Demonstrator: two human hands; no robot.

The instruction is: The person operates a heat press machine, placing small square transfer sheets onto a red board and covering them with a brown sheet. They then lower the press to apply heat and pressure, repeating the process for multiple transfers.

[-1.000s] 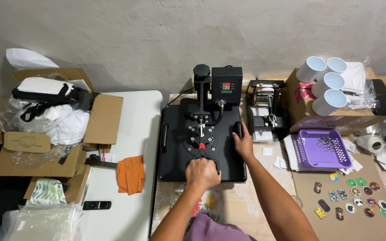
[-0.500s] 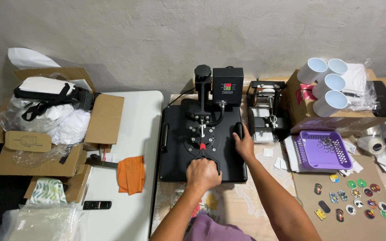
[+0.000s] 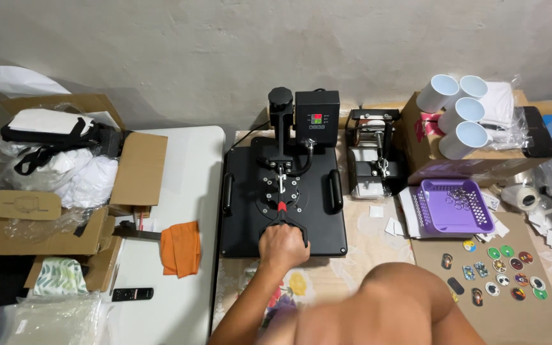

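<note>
Bare grey plaster wall (image 3: 161,45) behind; white table (image 3: 180,191) left; even light.

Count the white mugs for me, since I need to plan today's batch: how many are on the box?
4. The white mugs lie on their sides atop the cardboard box at the right: one far left, one top right, one in the middle, one lowest. More may be hidden behind.

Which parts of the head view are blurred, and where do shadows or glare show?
Head view: the bare shoulder at bottom is blurred, too close to focus; the heat press and left hand on its handle are sharp; soft shadows behind the boxes on the wall; no strong glare.
</note>
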